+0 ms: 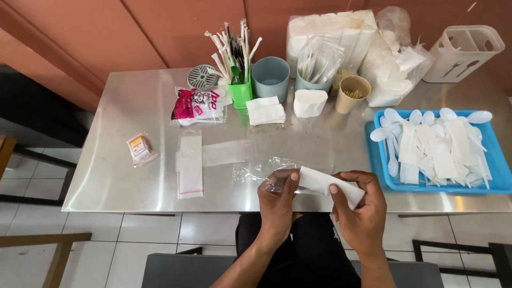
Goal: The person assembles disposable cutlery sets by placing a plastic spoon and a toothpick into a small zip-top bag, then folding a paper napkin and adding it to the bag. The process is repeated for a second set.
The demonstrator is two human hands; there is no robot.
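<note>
My left hand (277,200) pinches the mouth of a clear plastic sleeve (261,169) that lies over the near edge of the steel table (133,176). My right hand (361,205) holds a folded white napkin (325,184), whose left end sits at the sleeve's opening under my left thumb. Both hands hover just past the table's front edge, above my lap.
A blue tray (498,178) of white plastic spoons and wrapped packs stands at the right. Flat clear sleeves (190,165), a small sachet (140,148), a red-and-white packet (197,105), folded napkins (265,111), cups, a green straw holder (241,92) and a toothpick cup (352,93) fill the back.
</note>
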